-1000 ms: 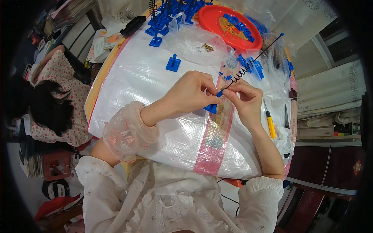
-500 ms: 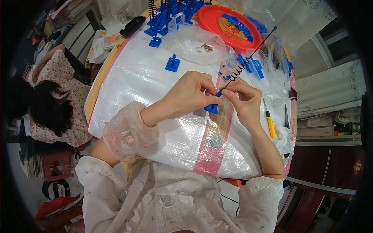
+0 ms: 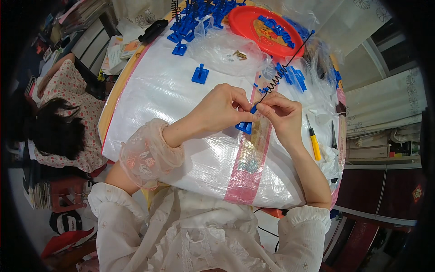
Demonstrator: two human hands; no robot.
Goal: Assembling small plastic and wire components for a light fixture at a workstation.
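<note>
Between my two hands, over the middle of the table, is a blue plastic clip piece (image 3: 244, 127) with a black coiled wire (image 3: 275, 81) running up and to the right from it. My left hand (image 3: 229, 106) pinches the clip from the left, fingers closed. Thumb and fingers of my right hand (image 3: 282, 112) close around the joint where the wire meets the clip; fingertips partly hide that spot. The wire's far end carries a small blue tip. A single blue plastic base (image 3: 200, 75) lies on the white sheet beyond my left hand.
A red plate (image 3: 240, 22) holds blue parts at the back. Many assembled blue pieces (image 3: 204, 16) stand far left of it. A plastic bag (image 3: 222, 50) bears small brass screws (image 3: 240, 55). A yellow-handled screwdriver (image 3: 315, 145) lies at right. Another person (image 3: 68, 113) sits at left.
The wire and clip have tilted slightly, the wire's tip shifting a little to the left. Both hands keep their grip and have barely moved.
</note>
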